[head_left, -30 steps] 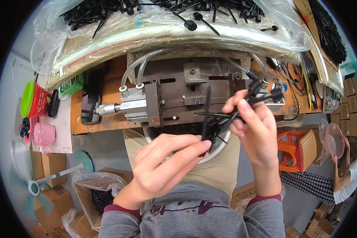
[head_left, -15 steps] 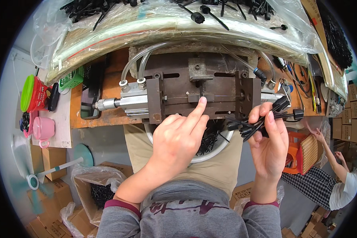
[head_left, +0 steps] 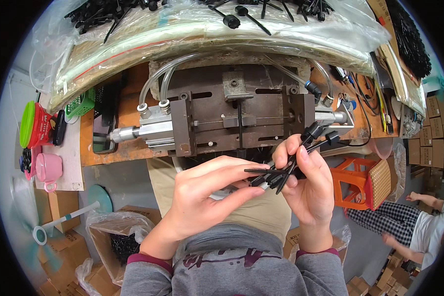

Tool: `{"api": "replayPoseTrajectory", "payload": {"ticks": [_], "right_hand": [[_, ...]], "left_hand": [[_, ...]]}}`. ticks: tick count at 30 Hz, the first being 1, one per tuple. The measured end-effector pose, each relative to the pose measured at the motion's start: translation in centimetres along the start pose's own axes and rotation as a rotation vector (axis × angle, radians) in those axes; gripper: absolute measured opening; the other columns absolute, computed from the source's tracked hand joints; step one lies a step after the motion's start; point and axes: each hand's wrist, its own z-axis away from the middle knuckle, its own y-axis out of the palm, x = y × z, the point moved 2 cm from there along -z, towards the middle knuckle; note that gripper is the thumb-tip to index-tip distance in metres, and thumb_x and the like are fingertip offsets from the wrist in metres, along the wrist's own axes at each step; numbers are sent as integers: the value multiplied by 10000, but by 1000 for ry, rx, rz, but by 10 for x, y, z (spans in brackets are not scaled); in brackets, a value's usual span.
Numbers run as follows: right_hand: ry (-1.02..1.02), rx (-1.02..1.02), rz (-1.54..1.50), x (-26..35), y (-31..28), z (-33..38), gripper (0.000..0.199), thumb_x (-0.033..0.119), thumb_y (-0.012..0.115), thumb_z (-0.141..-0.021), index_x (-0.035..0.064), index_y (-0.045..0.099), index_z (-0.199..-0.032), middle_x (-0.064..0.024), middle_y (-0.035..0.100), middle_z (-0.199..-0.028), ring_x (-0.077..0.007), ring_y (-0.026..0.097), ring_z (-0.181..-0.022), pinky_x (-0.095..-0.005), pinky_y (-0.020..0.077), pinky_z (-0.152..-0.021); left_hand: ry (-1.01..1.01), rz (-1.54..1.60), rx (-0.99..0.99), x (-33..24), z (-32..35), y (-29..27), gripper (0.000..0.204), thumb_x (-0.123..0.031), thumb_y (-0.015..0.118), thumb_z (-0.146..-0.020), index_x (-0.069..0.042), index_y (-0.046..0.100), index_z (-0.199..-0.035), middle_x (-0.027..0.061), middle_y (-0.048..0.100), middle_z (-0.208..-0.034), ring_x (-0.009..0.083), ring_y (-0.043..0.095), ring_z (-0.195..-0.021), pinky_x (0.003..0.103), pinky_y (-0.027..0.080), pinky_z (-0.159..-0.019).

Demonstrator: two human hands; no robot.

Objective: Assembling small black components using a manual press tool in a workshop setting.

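My right hand (head_left: 308, 182) holds a bunch of black plastic wands (head_left: 287, 172) with thick heads and thin stems, one ending in a ridged tip. From the left, my left hand (head_left: 209, 187) reaches into the bunch, thumb and fingers closing around a wand's dark end; its fingertips are partly hidden. Beyond both hands stands a dark metal fixture (head_left: 207, 101) with a clamp block (head_left: 236, 85) at its middle. Another black wand (head_left: 240, 126) lies lengthwise below that block, across a thin rod. Silver cylinders (head_left: 155, 129) flank the fixture.
Clear air hoses (head_left: 158, 74) arch over the wooden bench (head_left: 98, 157). A plastic-lined tray (head_left: 222, 37) bears loose black pieces behind. At left are a pink cup (head_left: 49, 166) and a fan (head_left: 39, 235). Another person (head_left: 431, 227) and an orange stool (head_left: 352, 185) are at right.
My left hand has pulled back from the fixture's middle to the bunch. The right hand has moved left to meet it. A wand now shows lengthwise in the fixture.
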Motion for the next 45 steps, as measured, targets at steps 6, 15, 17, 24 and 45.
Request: {"api": "replayPoseTrajectory", "payload": {"ticks": [6,15,17,24,45], "right_hand": [[-134,-39,-38,11,-3,0,173,186,459,-1037,41,528,-1101,-110,572,-1056,-50,459,-700,-179,383,-560],[-351,-164,113,8,-6,-2,145,133,526,-1007,26,566,-1096,-98,565,-1078,-86,484,-724,-224,432,-591],[-377,-189,129,5,-4,-2,143,118,543,-997,18,577,-1093,-103,569,-1092,-91,502,-730,-230,445,-594],[-399,-165,168,1,-8,-1,189,63,582,-962,-26,585,-1128,-170,610,-1160,-131,608,-816,-258,512,-636],[-932,-87,1272,-9,4,-3,331,-87,746,-681,-25,676,-999,-173,668,-1079,-286,669,-902,-335,539,-766]], "left_hand": [[18,121,50,-5,11,-15,341,-63,891,-585,-8,749,-890,124,725,-863,211,697,-767,289,555,-671],[245,-663,-131,20,7,12,310,-87,830,-623,-16,704,-897,124,695,-1114,228,667,-776,306,544,-705],[259,-739,-118,29,6,17,284,-103,811,-631,-34,697,-882,116,682,-1170,208,658,-731,292,525,-658],[219,-832,-104,28,-3,19,292,-118,811,-635,-51,701,-897,78,689,-1168,179,637,-655,277,490,-593],[202,-202,-152,-6,0,0,464,-109,890,-603,-1,678,-1001,115,648,-949,209,622,-869,296,502,-715]]}}
